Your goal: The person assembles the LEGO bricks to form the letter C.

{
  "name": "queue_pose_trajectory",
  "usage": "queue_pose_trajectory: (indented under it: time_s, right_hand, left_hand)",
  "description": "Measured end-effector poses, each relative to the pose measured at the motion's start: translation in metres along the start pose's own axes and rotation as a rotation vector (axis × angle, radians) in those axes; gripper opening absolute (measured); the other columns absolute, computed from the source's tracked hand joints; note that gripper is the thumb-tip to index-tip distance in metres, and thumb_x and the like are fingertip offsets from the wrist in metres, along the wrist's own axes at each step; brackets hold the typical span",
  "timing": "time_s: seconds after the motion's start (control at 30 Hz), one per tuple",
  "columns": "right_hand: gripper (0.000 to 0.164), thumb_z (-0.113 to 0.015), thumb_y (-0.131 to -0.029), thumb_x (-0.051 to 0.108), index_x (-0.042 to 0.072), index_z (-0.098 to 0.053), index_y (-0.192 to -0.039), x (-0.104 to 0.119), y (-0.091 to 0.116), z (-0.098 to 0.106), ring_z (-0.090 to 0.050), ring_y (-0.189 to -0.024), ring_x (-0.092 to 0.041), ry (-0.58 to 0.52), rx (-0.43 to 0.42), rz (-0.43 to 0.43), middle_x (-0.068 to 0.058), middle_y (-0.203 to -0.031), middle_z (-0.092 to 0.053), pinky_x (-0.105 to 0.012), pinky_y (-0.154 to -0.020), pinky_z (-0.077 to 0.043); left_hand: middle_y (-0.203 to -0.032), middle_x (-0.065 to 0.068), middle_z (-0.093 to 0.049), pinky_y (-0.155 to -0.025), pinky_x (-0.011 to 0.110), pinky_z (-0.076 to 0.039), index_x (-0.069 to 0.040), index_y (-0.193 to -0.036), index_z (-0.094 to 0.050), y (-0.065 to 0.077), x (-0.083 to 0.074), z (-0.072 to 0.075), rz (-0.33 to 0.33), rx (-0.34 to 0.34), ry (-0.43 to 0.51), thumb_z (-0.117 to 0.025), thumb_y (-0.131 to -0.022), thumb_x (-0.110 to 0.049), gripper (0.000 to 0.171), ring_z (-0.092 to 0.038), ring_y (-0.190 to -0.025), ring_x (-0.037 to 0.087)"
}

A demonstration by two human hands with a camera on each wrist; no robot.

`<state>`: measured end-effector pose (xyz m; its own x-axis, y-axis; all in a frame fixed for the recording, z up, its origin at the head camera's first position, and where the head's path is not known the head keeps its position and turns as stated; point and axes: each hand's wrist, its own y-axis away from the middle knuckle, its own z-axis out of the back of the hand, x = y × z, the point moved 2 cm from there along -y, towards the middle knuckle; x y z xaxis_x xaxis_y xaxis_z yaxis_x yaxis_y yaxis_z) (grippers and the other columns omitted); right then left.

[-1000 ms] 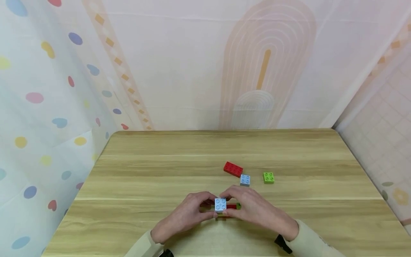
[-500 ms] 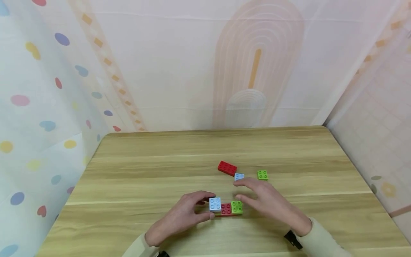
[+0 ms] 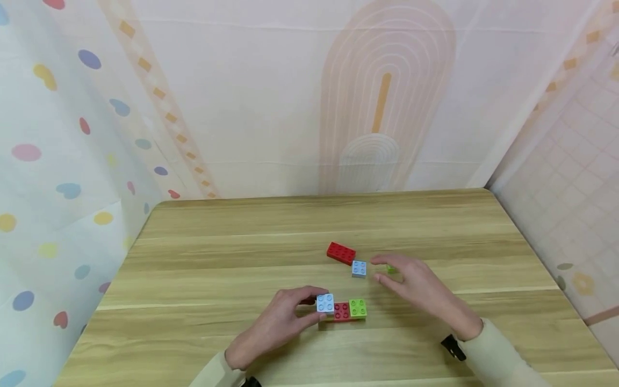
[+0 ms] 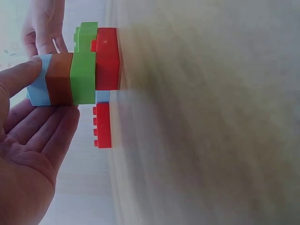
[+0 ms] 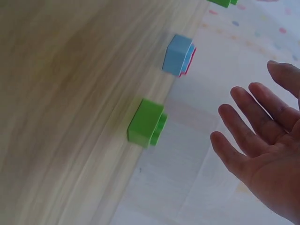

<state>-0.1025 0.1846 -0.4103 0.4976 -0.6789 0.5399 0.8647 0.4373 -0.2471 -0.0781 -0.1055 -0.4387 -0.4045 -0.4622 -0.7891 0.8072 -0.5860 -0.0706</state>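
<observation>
My left hand (image 3: 285, 317) pinches the light blue brick (image 3: 325, 303) atop a small stack, thumb on one side and fingers on the other. In the left wrist view an orange-brown brick (image 4: 60, 78) and a green brick (image 4: 83, 78) lie beneath it, on a long red brick (image 4: 107, 61). The red brick's other end carries a second green brick (image 3: 358, 308). My right hand (image 3: 418, 287), fingers spread and holding nothing, hovers over a loose green brick (image 5: 145, 123), partly covering it in the head view. A loose light blue brick (image 3: 359, 267) lies left of its fingertips.
A loose long red brick (image 3: 340, 253) lies behind the loose blue one, at its corner. All stand on a wooden table (image 3: 217, 252), whose back edge meets a patterned curtain (image 3: 271, 107).
My right hand has left the stack, passing over the loose blue brick to the loose green one. The left hand stays at the stack. The head view has shifted slightly.
</observation>
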Motion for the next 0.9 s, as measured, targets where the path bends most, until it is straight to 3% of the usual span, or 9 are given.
queue_pose_trajectory:
  time_s: [0.27,0.57,0.9]
  right_hand:
    - [0.032,-0.073,-0.098,0.015,0.0,-0.069,-0.127,-0.013,-0.008,0.005,-0.065,-0.12,-0.037,-0.009,0.012,-0.007,-0.017,-0.13,-0.069,-0.053,-0.1,-0.054]
    - [0.04,-0.069,-0.102,0.025,0.002,-0.065,-0.135,-0.02,-0.021,0.0,-0.057,-0.131,-0.039,0.005,0.106,-0.055,-0.02,-0.14,-0.062,-0.056,-0.107,-0.048]
    - [0.051,-0.07,-0.1,0.037,0.005,-0.064,-0.138,-0.022,-0.032,-0.016,-0.05,-0.138,-0.042,0.128,0.225,-0.021,-0.017,-0.141,-0.062,-0.063,-0.112,-0.04]
  left_hand:
    - [-0.119,0.002,-0.074,-0.092,0.04,-0.059,-0.008,-0.127,-0.069,-0.008,0.0,0.001,0.012,-0.009,-0.041,-0.075,-0.097,-0.016,0.032,-0.07,-0.105,0.021]
    - [-0.119,0.001,-0.074,-0.091,0.036,-0.059,-0.009,-0.128,-0.069,-0.01,0.0,0.002,0.022,-0.009,-0.03,-0.075,-0.097,-0.019,0.033,-0.07,-0.104,0.021]
    - [-0.119,0.0,-0.073,-0.09,0.036,-0.058,-0.011,-0.128,-0.069,-0.011,0.001,0.002,0.034,0.001,-0.016,-0.074,-0.098,-0.019,0.032,-0.069,-0.104,0.021]
